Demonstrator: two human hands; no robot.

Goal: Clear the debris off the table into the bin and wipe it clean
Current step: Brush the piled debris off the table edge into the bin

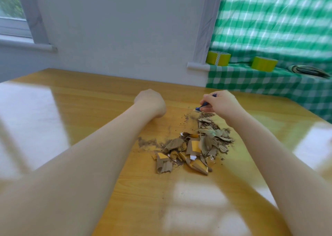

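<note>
A heap of torn brown and yellow cardboard scraps (194,149) with brown dust lies on the glossy wooden table (71,99). At the heap's far end my right hand (221,102) grips a small blue-handled brush (203,106), whose tip touches the table by the scraps. My left hand (150,101) rests on the table left of the heap, its fingers curled under and hidden; nothing shows in it. Loose dust (147,143) trails off the heap's left side. No bin is in view.
A surface under green checked cloth (251,79) stands at the back right, carrying two yellow-green tape rolls (218,58) (264,63) and a folded bundle (309,70). A white wall rises behind the table, and a window (12,11) is at the far left.
</note>
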